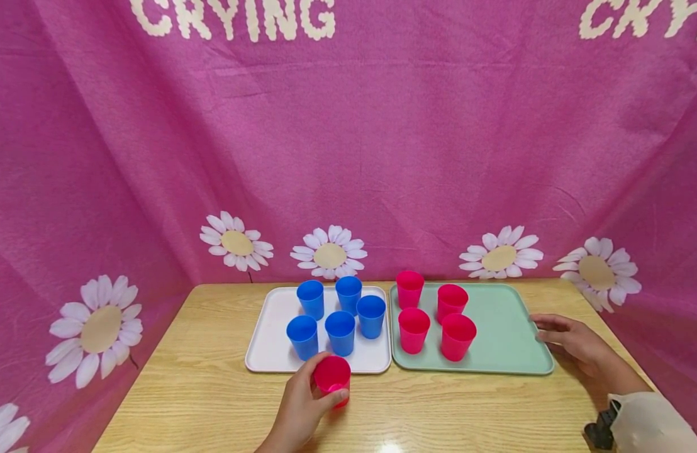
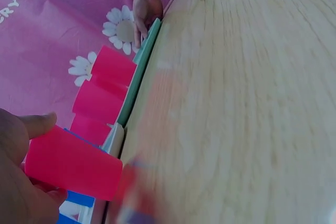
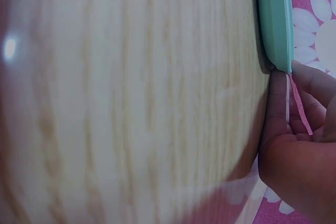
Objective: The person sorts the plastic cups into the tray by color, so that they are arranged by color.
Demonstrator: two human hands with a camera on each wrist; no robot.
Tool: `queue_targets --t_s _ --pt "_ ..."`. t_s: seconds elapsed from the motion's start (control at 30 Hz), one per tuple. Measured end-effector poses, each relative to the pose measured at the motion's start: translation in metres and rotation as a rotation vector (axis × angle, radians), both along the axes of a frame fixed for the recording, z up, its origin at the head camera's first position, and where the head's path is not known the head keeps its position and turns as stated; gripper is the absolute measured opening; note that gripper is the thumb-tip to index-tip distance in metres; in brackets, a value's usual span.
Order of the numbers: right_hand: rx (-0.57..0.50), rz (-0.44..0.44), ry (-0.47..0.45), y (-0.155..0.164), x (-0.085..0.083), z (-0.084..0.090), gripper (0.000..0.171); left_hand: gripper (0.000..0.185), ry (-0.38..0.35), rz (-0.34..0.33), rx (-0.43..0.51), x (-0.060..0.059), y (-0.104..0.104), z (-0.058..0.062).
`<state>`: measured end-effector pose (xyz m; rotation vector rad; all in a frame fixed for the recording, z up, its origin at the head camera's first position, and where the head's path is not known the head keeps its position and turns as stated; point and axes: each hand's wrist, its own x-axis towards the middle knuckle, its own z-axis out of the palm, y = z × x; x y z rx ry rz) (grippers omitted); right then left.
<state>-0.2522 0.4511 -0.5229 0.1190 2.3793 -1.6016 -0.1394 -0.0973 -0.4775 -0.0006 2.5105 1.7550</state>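
Observation:
In the head view my left hand [image 1: 303, 399] grips a pinkish-red plastic cup [image 1: 333, 375] between thumb and fingers, in front of the white tray [image 1: 263, 358]. The left wrist view shows this cup [image 2: 73, 163] from the side, tilted there. Several blue cups [image 1: 340, 333] stand upright on the white tray. On the left half of the green tray [image 1: 507, 333] are several more red cups [image 1: 458, 338], mouths up. My right hand [image 1: 577, 345] is at the green tray's right end, fingers extended and fingertips right at its rim [image 3: 275, 24].
Both trays lie side by side on a light wood table [image 1: 416, 409]. Behind them hangs a pink cloth [image 1: 382, 157] with printed daisies, which also encloses both sides. A black strap piece [image 1: 603, 428] shows at the right wrist, by a pale sleeve [image 1: 654, 421].

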Motion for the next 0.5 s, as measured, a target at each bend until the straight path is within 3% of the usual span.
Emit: queue_targets --t_s 0.5 --pt "-0.021 -0.006 0.01 -0.001 0.0 -0.001 0.06 0.071 -0.002 -0.159 0.05 -0.006 0.054 0.012"
